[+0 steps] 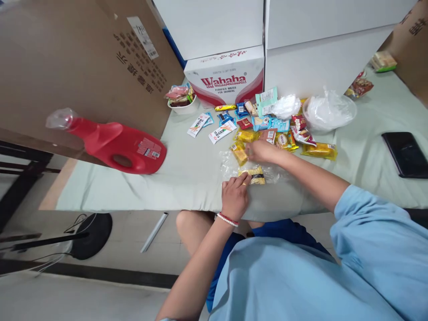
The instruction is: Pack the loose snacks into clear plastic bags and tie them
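My left hand is closed on the left end of a small yellow snack packet with a dark band, low on the table near its front edge. Beneath that packet spreads a crumpled clear plastic bag. My right hand reaches in from the right, its curled fingers at the right edge of another yellow snack packet; the fingertips are partly hidden. Just behind it lie a yellow packet and a brown packet.
Mixed wrapped snacks lie behind my hands. A red jug lies at the left, a phone at the right. At the back are a Wahaba water carton, a white snack bowl and a plastic-covered bowl.
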{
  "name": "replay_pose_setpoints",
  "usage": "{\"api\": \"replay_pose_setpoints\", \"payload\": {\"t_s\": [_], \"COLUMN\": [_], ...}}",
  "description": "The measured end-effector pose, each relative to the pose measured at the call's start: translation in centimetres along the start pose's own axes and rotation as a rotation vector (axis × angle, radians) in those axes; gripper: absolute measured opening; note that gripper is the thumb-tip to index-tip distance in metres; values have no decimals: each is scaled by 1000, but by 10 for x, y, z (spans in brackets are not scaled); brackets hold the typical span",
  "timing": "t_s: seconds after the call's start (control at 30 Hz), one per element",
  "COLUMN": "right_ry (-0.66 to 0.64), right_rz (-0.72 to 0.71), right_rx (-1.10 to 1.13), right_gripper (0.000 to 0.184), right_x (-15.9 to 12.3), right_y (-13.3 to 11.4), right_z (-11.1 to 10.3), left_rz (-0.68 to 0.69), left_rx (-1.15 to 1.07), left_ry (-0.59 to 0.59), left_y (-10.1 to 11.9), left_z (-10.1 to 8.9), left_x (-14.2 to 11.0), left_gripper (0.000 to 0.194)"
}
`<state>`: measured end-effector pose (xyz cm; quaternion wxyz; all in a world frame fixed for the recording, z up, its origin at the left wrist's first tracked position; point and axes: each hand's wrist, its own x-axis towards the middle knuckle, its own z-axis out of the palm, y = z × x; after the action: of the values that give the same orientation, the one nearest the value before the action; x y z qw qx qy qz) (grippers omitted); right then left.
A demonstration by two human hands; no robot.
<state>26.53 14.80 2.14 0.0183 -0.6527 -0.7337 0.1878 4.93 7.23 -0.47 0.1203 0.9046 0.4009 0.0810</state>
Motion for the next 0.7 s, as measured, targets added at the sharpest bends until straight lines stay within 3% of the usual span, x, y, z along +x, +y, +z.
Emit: {"api": "replay_pose_setpoints", "payload": {"t_s": [0.07, 0.23, 0.33, 0.43, 0.57, 0.7], "right_ry": [-19, 17, 76, 118, 116, 97], "right_rz": [-86, -388, -435, -446, -419, -388], "right_rx": [31, -31, -108, -86, -36, -54], "right_gripper": [27, 28, 36, 49, 58, 59], "right_x": [-6, -52, -80, -94, -97, -96], "right_y": [-2, -16, -20, -20, -23, -28], "right_z": [-6, 2, 25, 47, 59, 58], "left_rz": [-2, -28, -62, -141, -419, -765], "left_rx": [19, -32, -251, -616, -959, -940], "left_ry": [-5, -12, 45, 150, 393, 672], "left_y": [-1, -2, -11, -25, -44, -74], "left_z": [1, -2, 4, 13, 14, 2], "left_x": [2, -1, -3, -5, -2, 15], "left_gripper": [53, 53, 53, 42, 21, 23]}}
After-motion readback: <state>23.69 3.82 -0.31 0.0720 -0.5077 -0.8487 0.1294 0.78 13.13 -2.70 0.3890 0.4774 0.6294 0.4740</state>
